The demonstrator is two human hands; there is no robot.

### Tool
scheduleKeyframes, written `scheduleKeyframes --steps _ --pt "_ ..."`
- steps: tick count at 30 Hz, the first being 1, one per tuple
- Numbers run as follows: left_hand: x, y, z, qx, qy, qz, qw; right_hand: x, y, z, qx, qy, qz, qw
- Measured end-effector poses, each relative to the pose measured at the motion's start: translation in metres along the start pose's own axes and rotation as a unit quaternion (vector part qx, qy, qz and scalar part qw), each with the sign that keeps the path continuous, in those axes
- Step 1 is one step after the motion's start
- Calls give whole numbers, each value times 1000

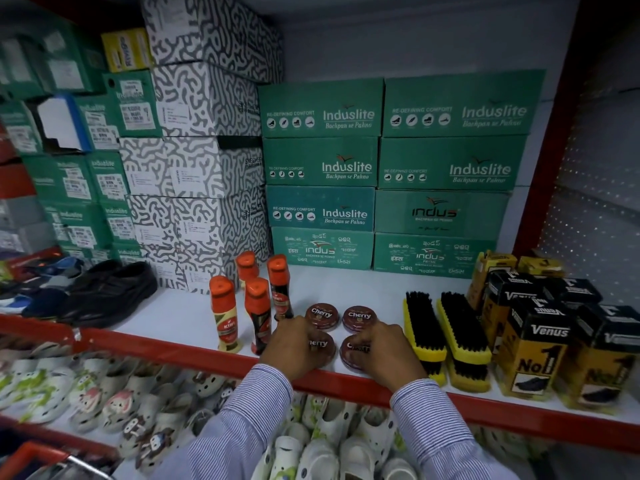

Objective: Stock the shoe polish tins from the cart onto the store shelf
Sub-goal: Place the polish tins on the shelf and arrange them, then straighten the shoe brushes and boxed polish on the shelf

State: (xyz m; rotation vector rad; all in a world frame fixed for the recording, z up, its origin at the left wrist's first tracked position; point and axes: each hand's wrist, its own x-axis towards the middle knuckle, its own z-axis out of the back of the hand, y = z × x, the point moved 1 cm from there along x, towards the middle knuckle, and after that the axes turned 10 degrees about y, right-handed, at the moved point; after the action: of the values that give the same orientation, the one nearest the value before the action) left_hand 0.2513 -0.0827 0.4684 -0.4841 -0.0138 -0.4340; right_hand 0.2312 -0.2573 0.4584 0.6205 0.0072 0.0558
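While two tins (pixel 339 317) sit behind, the left hand (pixel 294 348) and right hand (pixel 384 355) curl fingers around two front tins (pixel 353 355); remaining cart stock is unseen.

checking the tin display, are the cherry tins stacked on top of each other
No, the four Cherry tins lie flat in a single layer on the shelf, two behind and two in front.

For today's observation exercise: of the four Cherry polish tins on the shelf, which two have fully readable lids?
The two back tins. The front pair sit under the left hand and right hand, their labels partly covered.
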Motion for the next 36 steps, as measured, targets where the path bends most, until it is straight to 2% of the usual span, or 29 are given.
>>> scheduleKeyframes --steps 19,22,26,28,32,36 --pt "-2 2 -2 -32 8 28 999 -9 3 0 15 -11 6 1000" --pt "-1 -4 0 -24 -8 19 1000 -24 3 16 26 -67 32 997" --pt "4 -46 -4 -3 -52 -81 995 -50 -12 61 -10 -181 86 980" --pt "9 -75 -13 -8 -32 -108 994 -61 -24 81 -42 -201 85 975" --pt "22 -121 -40 5 33 -151 988 -66 -57 92 -109 -149 20 983" --pt "30 -140 -56 34 63 -147 987 -61 -82 86 -158 -101 -18 982"
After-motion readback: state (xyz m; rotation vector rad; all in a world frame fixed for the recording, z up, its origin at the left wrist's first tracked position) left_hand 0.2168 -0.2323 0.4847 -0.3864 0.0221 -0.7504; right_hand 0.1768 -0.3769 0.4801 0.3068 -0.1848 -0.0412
